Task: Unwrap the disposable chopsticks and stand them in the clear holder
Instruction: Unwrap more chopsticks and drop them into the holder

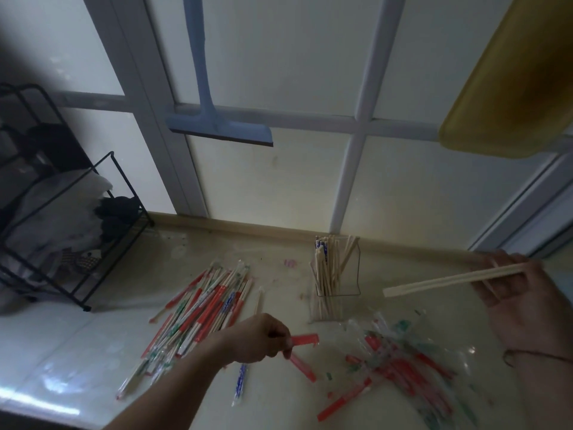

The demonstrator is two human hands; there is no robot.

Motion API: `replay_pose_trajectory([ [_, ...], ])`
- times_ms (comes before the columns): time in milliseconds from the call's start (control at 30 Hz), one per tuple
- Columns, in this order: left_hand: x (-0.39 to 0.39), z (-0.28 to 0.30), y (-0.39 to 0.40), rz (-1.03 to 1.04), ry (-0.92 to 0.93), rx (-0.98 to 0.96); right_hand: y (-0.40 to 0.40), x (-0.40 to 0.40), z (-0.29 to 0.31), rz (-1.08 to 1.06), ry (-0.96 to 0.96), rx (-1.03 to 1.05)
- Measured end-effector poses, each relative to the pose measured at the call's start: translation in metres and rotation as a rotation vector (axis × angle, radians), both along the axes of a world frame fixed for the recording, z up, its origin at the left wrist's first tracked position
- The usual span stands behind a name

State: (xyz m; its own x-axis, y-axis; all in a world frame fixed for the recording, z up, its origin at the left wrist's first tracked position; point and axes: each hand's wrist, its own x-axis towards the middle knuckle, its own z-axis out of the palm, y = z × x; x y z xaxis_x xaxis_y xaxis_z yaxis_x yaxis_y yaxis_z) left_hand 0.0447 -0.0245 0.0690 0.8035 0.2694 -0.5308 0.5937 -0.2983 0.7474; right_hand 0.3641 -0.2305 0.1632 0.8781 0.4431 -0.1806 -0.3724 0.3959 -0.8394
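Note:
My right hand (514,302) holds a bare pair of wooden chopsticks (434,282) at the right, their free end pointing left toward the clear holder (336,274). The holder stands at the back of the counter with several unwrapped chopsticks upright in it. My left hand (260,338) pinches an empty red wrapper (302,352) low over the counter. A heap of wrapped chopsticks (204,305) lies to the left. Discarded wrappers (400,364) are piled at the front right.
A black wire rack (77,231) with bags stands at the left. A blue squeegee (217,125) hangs on the window behind. A yellow tray (511,82) hangs at the upper right. One blue-printed wrapped pair (240,381) lies near my left forearm.

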Motion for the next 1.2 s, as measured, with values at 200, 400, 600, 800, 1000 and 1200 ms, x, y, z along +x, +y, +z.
replay_pose_trajectory([
  [200, 0.026, -0.042, -0.011, -0.025, 0.135, 0.319, -0.009, 0.005, -0.002, -0.005, -0.043, -0.036],
  [400, 0.041, -0.035, -0.028, 0.21, 0.006, 0.668, 0.002, -0.031, -0.016, -0.023, 0.079, 0.052],
  [600, 0.065, 0.03, -0.084, 0.41, -0.573, 0.114, 0.034, -0.109, -0.047, 0.085, 0.346, 0.113],
  [800, 0.084, 0.049, -0.072, 0.801, -0.78, -0.038, 0.033, -0.126, -0.076, 0.055, 0.098, -0.231],
  [1000, 0.095, 0.056, -0.056, 0.028, -0.472, 0.741, 0.038, -0.1, -0.013, 0.202, -1.107, -0.47],
  [1200, 0.115, 0.064, -0.044, 0.075, -0.488, 0.734, 0.064, -0.071, 0.02, 0.398, -1.249, -0.49],
])
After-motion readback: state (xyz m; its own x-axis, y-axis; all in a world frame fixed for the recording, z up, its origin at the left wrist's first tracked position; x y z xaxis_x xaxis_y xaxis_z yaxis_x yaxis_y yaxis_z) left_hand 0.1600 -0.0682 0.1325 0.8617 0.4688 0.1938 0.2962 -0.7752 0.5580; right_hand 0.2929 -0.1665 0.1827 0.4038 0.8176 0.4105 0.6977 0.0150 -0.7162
